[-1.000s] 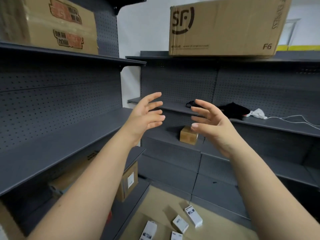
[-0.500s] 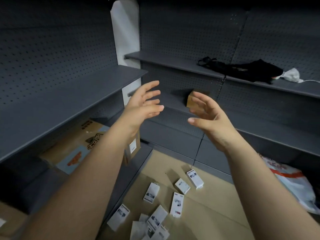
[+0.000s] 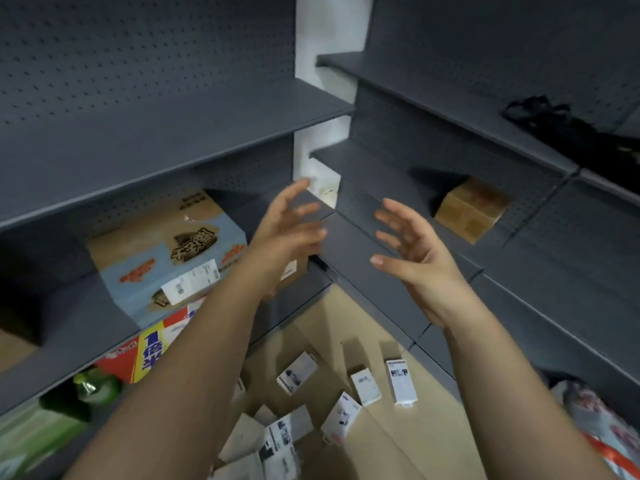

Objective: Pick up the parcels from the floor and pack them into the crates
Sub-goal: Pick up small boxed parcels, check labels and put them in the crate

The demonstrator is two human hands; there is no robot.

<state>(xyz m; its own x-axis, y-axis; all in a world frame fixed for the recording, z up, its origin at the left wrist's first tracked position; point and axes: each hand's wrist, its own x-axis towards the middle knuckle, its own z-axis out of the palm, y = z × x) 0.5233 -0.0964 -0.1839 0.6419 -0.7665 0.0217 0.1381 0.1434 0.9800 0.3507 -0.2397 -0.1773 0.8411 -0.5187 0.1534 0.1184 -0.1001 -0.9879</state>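
Both hands are raised mid-frame and empty. The left hand (image 3: 287,237) and right hand (image 3: 412,258) face each other, apart, with fingers spread and loosely bent, gripping nothing.

Below them, at the bottom centre, the parcels (image 3: 297,373) lie scattered on the floor (image 3: 408,445). They are small white boxes, some overlapping in a heap at the bottom edge, a few lying singly just beyond it. A printed bag (image 3: 595,420) sits at the lower right edge.

No crate shows anywhere, so what is already packed cannot be told. Judging by the heap, most of the picking is left, and the hands have yet to go down to it.

Farther off, grey shelves (image 3: 173,140) hold a printed carton (image 3: 166,251) at left and a brown box (image 3: 471,209) at right. Dark cloth (image 3: 571,133) lies at the upper right.
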